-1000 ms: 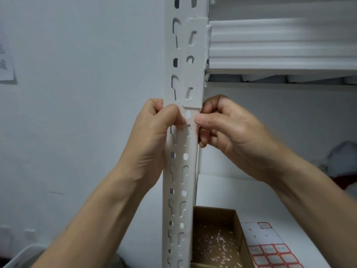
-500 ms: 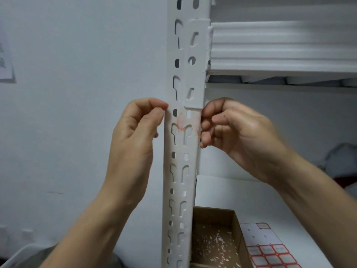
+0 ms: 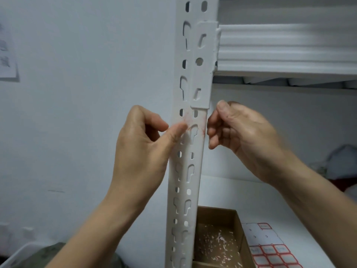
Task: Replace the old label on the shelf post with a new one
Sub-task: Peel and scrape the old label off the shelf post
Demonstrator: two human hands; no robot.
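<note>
Both hands are up at the shelf post [image 3: 185, 171], one on each side, level with the patch just under the beam bracket [image 3: 202, 64]. The left hand [image 3: 143, 149] has its fingers curled into the palm and the thumb stretched out. The thumb tip presses on the post's front face, right at the edge of the label residue [image 3: 193, 122]. Nothing shows between those curled fingers.

The right hand [image 3: 243, 132] sits just beside the post's right edge, and it is too close to tell whether a knuckle touches. Its fingers are folded in and the thumb points up. No scrap shows in it, though the inside of the curl is hidden.

The residue is a faint pink-red smear around a keyhole slot in the post.

Down below, on the lower shelf [image 3: 251, 196], an open cardboard box [image 3: 216, 216] stands right behind the post, and the post cuts across its left side. The box floor is strewn with little paper scraps [image 3: 218, 244]. Just to its right lies the label sheet [image 3: 270, 254], with red-bordered stickers in rows at the near end and mostly blank spaces further back.

Above, the white shelf beam [image 3: 286, 51] runs off to the right from the bracket. At far left, a blurred paper notice [image 3: 7, 55] hangs on the wall [image 3: 77, 93].
</note>
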